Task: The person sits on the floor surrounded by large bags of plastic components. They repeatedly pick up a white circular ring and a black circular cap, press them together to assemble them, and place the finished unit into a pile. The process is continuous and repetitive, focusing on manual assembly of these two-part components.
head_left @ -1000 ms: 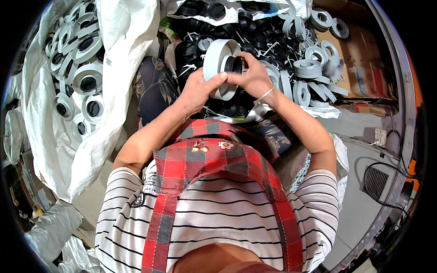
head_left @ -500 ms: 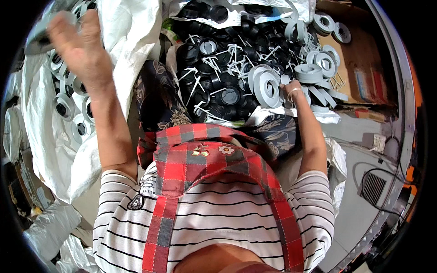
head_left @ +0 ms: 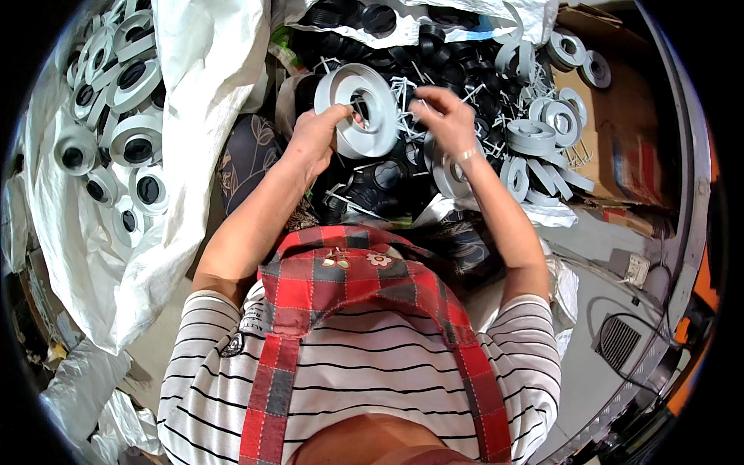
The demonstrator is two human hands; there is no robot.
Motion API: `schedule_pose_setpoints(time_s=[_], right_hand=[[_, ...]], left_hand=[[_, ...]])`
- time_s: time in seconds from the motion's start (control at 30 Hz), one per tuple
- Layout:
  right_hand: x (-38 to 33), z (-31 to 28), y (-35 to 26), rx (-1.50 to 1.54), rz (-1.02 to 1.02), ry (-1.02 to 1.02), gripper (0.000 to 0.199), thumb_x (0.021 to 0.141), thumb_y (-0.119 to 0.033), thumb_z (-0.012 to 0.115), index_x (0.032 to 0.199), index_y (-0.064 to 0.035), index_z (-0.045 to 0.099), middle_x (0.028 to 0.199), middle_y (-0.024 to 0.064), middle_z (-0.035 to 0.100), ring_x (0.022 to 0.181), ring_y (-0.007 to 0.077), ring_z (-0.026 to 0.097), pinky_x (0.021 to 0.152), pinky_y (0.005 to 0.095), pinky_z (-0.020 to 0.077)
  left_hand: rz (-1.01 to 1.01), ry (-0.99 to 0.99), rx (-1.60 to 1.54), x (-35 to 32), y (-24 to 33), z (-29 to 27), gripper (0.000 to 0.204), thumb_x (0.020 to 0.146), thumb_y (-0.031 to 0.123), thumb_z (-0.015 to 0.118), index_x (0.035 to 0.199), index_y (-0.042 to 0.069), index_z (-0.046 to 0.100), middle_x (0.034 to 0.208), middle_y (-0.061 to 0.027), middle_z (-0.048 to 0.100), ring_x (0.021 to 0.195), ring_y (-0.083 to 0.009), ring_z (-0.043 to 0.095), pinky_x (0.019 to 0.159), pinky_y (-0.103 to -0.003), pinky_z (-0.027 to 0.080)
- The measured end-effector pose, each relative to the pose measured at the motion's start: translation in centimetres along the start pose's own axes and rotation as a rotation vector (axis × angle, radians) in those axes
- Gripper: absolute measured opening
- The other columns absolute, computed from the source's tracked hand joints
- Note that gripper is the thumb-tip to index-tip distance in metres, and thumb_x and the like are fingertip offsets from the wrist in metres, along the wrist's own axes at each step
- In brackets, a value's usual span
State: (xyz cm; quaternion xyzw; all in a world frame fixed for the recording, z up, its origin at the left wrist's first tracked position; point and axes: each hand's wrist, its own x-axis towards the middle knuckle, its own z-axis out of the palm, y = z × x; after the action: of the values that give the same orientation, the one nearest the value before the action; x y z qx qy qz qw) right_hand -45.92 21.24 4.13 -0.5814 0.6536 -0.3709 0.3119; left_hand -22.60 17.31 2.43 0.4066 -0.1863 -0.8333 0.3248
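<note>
My left hand [head_left: 316, 138] is closed on the rim of a grey plastic ring [head_left: 377, 146], which stands tilted over the pile in front of me. Its thumb presses on the near face, and other fingertips show through the centre hole. To the right of that ring, my right hand [head_left: 449, 124] hovers with curled, slightly blurred fingers; what they pinch, if anything, I cannot make out. Thin white plastic sticks [head_left: 404, 101] lie beside those fingertips. Under both hands spreads a heap of round black plastic caps [head_left: 380, 178]. Another grey ring [head_left: 448, 177] rests below my right wrist.
At the left, a white sack [head_left: 209, 70] holds several grey rings with black centres [head_left: 136, 150]. More grey rings [head_left: 532, 136] are stacked on the right, beside a cardboard box [head_left: 620, 132]. A dark cable [head_left: 620, 372] runs along the grey surface at the lower right.
My left hand has come from above the sack at far left to the middle, now with a grey ring. My right hand has moved up and left from the right-hand rings.
</note>
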Motion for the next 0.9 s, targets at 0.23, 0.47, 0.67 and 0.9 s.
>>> schedule_pose_setpoints(time_s=[0.23,0.47,0.67,0.9], right_hand=[[8.3,2.8,16.0,-0.549,0.448,0.210,0.073,0.078,-0.040,0.067,0.127,0.0045,0.036,0.118,0.0331,0.048,0.107,0.0463,0.050,0.094,0.0475,0.0406],[7.1,-1.2,10.5,-0.881,0.037,0.110,0.032,0.075,-0.015,0.057,0.104,-0.0009,0.056,0.107,0.0218,0.057,0.098,0.0386,0.055,0.087,0.0438,0.0455],[2.8,-1.5,2.4,-0.265,-0.148,0.197,0.022,0.081,-0.019,0.063,0.093,-0.0010,0.066,0.086,0.0160,0.063,0.082,0.0301,0.061,0.077,0.0343,0.0483],[-2.6,-0.2,-6.0,-0.241,-0.106,-0.095,0.066,0.067,-0.037,0.078,0.114,0.0037,0.057,0.102,0.0198,0.056,0.094,0.0313,0.056,0.083,0.0360,0.0459]], left_hand=[[0.101,0.200,0.141,0.7,-0.7,0.6,0.028,0.078,0.026,0.073,0.088,0.003,0.062,0.077,-0.0032,0.060,0.069,-0.0113,0.054,0.063,-0.026,0.044],[0.253,0.145,0.201,1.6,-2.0,0.8,0.034,0.083,0.024,0.067,0.104,0.000,0.054,0.089,-0.0055,0.059,0.079,-0.0132,0.056,0.072,-0.030,0.047],[0.073,-0.121,0.020,-0.3,-1.6,2.1,0.038,0.090,0.025,0.058,0.117,-0.001,0.050,0.103,-0.0089,0.060,0.094,-0.0173,0.060,0.084,-0.034,0.050],[0.093,-0.233,-0.078,-3.9,-2.0,3.1,0.044,0.090,0.031,0.059,0.119,-0.001,0.050,0.105,-0.0083,0.059,0.094,-0.0173,0.059,0.082,-0.034,0.050]])
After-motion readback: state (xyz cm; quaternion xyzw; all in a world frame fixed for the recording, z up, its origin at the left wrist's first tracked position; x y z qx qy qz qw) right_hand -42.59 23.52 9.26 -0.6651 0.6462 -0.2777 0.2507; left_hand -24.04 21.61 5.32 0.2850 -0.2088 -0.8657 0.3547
